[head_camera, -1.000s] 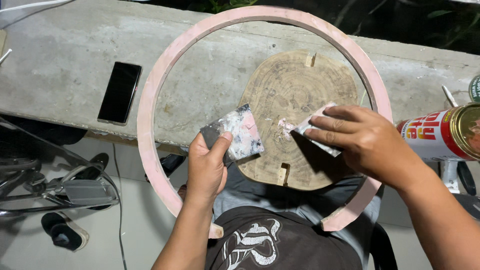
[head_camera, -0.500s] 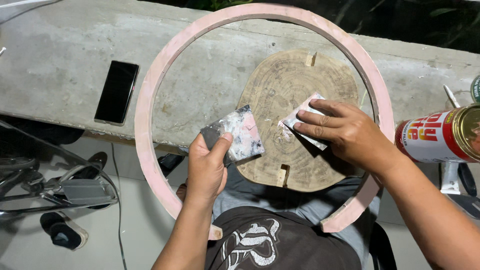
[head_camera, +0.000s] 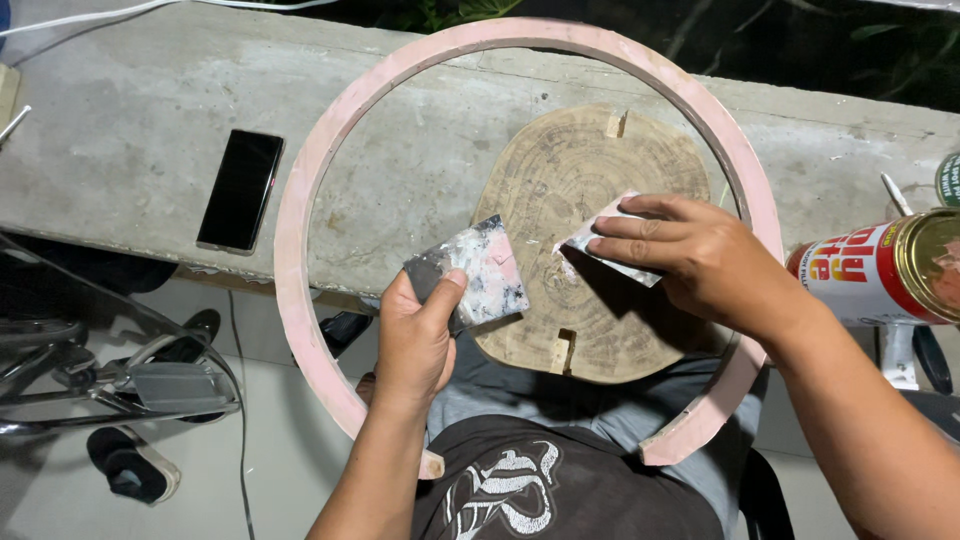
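Note:
A round slab of wood with visible rings lies on a concrete ledge and overhangs its near edge. A large pink ring surrounds the slab. My left hand grips a flat metal scraper plate smeared with pink and white filler, held at the slab's left edge. My right hand presses a second small scraper flat against the slab's face, fingers stretched over it.
A black phone lies on the ledge to the left. A red and white tin lies on its side at the right. Below the ledge are a bicycle pedal, sandals and the floor.
My right hand has slid the small scraper up and to the left across the wood. The left hand has stayed in place with its plate.

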